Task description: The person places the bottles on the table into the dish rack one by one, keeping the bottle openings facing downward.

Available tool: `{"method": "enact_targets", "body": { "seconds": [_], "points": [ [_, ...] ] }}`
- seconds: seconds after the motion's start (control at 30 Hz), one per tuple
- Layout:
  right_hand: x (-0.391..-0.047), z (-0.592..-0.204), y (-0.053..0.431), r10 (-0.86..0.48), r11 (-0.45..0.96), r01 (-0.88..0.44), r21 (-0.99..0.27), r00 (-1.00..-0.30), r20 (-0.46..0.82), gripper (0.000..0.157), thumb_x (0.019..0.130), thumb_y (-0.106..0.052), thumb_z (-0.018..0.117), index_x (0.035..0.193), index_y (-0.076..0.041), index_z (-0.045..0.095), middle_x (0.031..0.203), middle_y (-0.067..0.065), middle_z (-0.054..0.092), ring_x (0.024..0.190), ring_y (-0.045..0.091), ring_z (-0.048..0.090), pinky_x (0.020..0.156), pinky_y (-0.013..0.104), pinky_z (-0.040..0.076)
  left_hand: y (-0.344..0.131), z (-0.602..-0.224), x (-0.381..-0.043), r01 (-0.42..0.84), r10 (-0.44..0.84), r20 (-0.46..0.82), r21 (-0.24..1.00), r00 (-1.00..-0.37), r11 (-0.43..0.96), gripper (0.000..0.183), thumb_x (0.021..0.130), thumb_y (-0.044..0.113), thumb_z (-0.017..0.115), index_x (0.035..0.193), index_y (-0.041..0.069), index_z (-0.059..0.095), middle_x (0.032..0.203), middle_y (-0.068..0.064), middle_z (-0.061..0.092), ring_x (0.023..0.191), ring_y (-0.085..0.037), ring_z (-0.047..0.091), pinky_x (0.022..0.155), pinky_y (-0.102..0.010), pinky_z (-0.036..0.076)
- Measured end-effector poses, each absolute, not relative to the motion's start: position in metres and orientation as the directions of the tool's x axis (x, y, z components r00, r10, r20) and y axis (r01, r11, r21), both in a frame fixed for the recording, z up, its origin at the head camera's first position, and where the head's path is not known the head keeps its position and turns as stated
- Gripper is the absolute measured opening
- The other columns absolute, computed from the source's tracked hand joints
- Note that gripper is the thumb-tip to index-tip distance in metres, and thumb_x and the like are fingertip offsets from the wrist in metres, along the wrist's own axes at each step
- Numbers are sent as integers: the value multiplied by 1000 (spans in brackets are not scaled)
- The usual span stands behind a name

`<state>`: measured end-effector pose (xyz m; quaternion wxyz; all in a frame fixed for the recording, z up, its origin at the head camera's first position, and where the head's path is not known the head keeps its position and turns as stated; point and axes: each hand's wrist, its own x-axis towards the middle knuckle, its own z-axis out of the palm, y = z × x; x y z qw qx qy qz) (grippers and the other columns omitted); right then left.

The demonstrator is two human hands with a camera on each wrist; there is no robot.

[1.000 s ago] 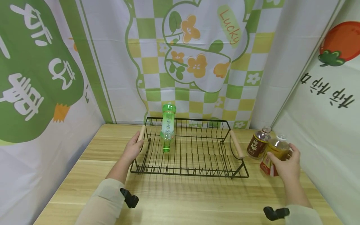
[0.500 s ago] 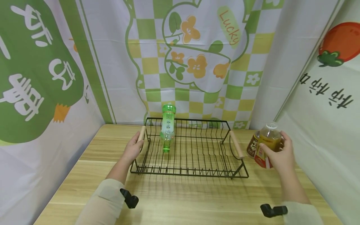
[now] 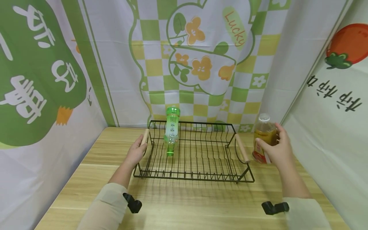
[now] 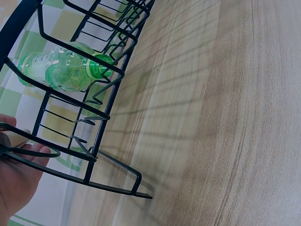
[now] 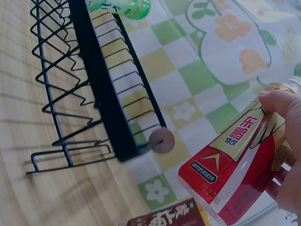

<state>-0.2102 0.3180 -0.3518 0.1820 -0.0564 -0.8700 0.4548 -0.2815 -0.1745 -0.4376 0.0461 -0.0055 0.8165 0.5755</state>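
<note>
My left hand [image 3: 136, 152] grips the wooden handle [image 3: 145, 137] on the left end of a black wire dish rack [image 3: 201, 140]. Inside the rack's left part lies a green plastic bottle [image 3: 172, 131], its neck toward me. At the right, my right hand [image 3: 278, 147] holds a drink bottle [image 3: 264, 140] with a red and yellow label and a white cap, thumb on the near side and fingers round the far side. That bottle is raised and stands just beyond the rack's right wooden handle [image 3: 242, 147]. A brown-labelled bottle [image 5: 169, 215] shows below it in the right wrist view; the head view hides it.
The rack stands on a wood-grain table [image 3: 201, 204] near its back edge. Behind the table hangs a printed checked curtain [image 3: 201, 105], with white cloth [image 3: 325, 127] close along the right side.
My right hand has lifted the red and yellow bottle and carried it leftward and away from me, in front of the brown-labelled one. The left hand, rack and green bottle have stayed put.
</note>
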Motion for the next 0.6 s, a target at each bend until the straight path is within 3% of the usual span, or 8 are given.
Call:
{"method": "enact_targets", "body": {
  "seconds": [0.43,0.6],
  "points": [
    [-223,-336,288,131,614,-175,-770,-939,318,96,89,-30,72,159,-14,10,154,29,29,132,53,36,103,69,37,-174,-439,-283,-62,45,-81,942,-996,330,62,106,21,36,159,11,6,165,-15,9,152,-35,9,121,-55,18],
    [-228,-331,276,118,635,-170,-753,-943,312,96,88,-33,73,159,-19,10,153,28,30,131,53,38,101,69,38,-174,-439,-283,-61,47,-81,940,-996,335,62,105,21,36,159,10,6,165,-15,9,152,-35,9,121,-54,17]
  ]
}}
